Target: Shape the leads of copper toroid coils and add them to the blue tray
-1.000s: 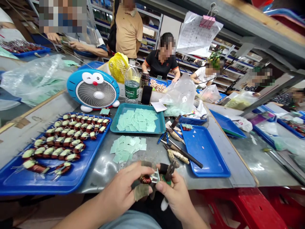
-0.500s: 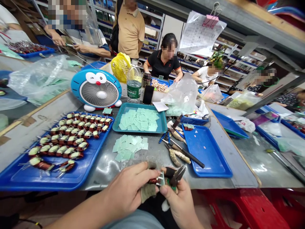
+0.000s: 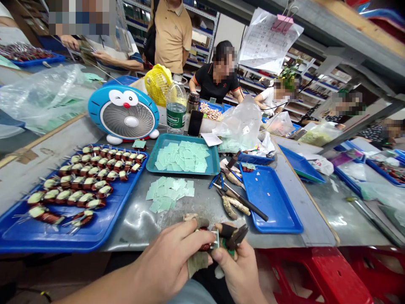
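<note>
Just over the table's front edge, my left hand [image 3: 167, 251] grips a copper-wound coil [image 3: 206, 245], with cloth wraps on some of its fingers. A small pale green plate [image 3: 217, 239] stands on edge against the coil's lead end, facing my right hand [image 3: 238, 268]. That hand pinches the plate with thumb and fingertips. It also keeps hold of a pair of pliers [image 3: 237, 238], whose dark jaws point up and to the right. My fingers cover much of the coil and the pliers' handles.
Rows of coils lie in a blue tray [image 3: 104, 236] at left. Loose green plates [image 3: 169, 192] are piled before a teal tray [image 3: 152, 166] of more plates. Hand tools [image 3: 249, 207] lie beside another blue tray [image 3: 275, 211]. A cartoon fan [image 3: 131, 122] stands behind; a co-worker [image 3: 218, 80] sits opposite.
The view has shifted slightly, so the table things appear a little further left. Both hands stay together at the coil and plate, with the plate now seen at a slightly different angle.
</note>
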`<state>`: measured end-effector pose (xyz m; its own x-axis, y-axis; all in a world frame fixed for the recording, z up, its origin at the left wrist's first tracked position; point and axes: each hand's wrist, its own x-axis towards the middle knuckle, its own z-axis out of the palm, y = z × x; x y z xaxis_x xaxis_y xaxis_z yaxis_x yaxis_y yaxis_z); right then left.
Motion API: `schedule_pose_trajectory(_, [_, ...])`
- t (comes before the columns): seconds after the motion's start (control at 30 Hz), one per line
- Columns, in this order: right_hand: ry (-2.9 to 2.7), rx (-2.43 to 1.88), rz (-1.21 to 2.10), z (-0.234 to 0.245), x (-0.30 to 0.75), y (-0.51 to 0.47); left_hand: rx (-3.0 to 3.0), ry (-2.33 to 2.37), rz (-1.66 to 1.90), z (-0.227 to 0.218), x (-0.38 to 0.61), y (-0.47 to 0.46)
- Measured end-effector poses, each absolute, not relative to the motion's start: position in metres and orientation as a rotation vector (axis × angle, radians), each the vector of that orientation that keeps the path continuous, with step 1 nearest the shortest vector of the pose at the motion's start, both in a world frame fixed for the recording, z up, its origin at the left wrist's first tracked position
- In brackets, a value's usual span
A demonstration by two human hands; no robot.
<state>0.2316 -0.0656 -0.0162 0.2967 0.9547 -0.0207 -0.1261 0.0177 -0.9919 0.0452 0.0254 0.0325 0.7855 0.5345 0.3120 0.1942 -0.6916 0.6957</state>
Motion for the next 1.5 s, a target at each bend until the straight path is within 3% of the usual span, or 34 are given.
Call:
schedule_pose_trajectory(0.23, [-1.344, -1.241, 0.626, -0.022, 0.244, -0.068, 2.055, 0.579, 0.427, 0.055, 0.044, 0.038])
schedule_pose_trajectory(0.5, [-1.571, -1.171, 0.550, -0.014, 0.241, -0.064, 1.462, 0.766, 0.407, 0.044, 0.057, 0.014])
schedule_pose_trajectory(0.83, [-1.561, -1.235, 0.383, -0.025, 0.231, -0.071, 1.348, 0.727, 0.293, 0.045, 0.057, 0.012])
schedule_pose_trajectory(1.17, [-1.833, -1.156, 0.037, 0.015, 0.241, -0.062, 1.105, 0.670, 0.305, 0.031, 0.060, 0.015])
schedule_pose_trajectory(1.5, [-1.855, -1.137, 0.052, 0.015, 0.238, -0.060, 0.970, 0.736, 0.292, 0.044, 0.062, 0.011])
